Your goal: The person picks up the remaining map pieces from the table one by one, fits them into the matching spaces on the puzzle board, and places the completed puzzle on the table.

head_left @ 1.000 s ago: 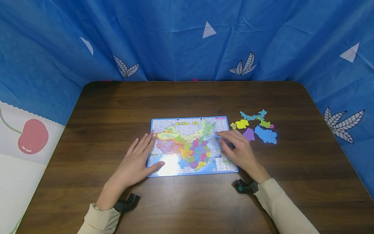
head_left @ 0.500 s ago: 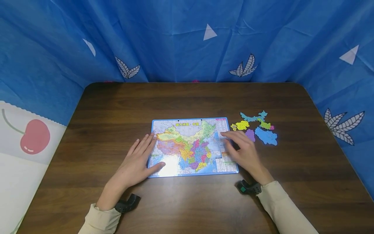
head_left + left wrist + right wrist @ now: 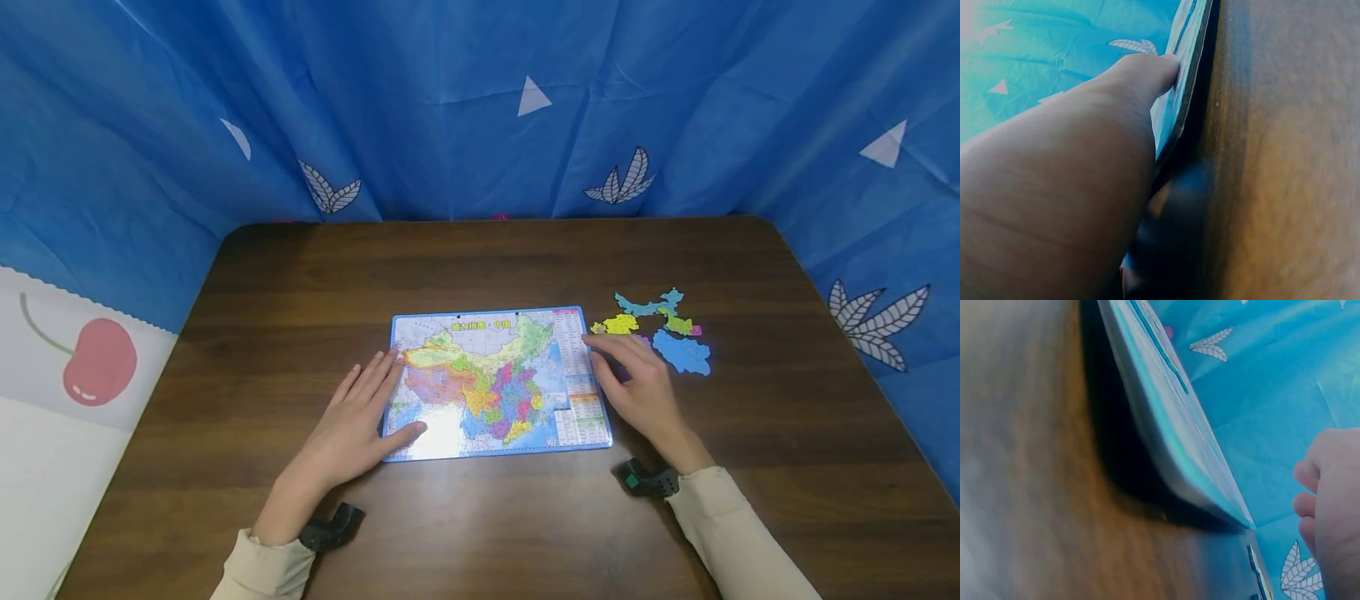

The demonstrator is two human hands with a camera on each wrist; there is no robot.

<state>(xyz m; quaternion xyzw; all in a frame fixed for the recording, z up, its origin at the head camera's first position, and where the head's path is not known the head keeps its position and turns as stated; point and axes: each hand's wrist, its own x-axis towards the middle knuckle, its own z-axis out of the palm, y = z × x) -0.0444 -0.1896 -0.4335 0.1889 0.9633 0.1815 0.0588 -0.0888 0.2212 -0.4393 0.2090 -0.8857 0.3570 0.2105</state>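
Note:
A blue-rimmed map puzzle board [image 3: 555, 379], printed with a coloured map of China, lies flat on the table in the head view. My left hand [image 3: 356, 421] rests on its left side, fingers spread, thumb over the lower left part; in the left wrist view the thumb [image 3: 1147, 72] touches the board's face. My right hand [image 3: 637, 383] hovers over the board's right edge with fingers loosely bent, nothing visible in them. The right wrist view shows that hand apart from the board. Behind its knuckles, a purple puzzle piece [image 3: 643, 341] is mostly hidden.
Right of the board lie loose map pieces: yellow [image 3: 621, 324], teal [image 3: 640, 308], green [image 3: 679, 324], pink [image 3: 696, 330] and a larger blue piece [image 3: 682, 352]. A blue curtain [image 3: 465, 125] hangs behind the brown table [image 3: 315, 275]. Glare whitens the board's lower left.
My right hand has moved right, from the map's eastern side to the board's right edge, covering more of the purple piece. The left hand stays on the board. The head view has shifted slightly.

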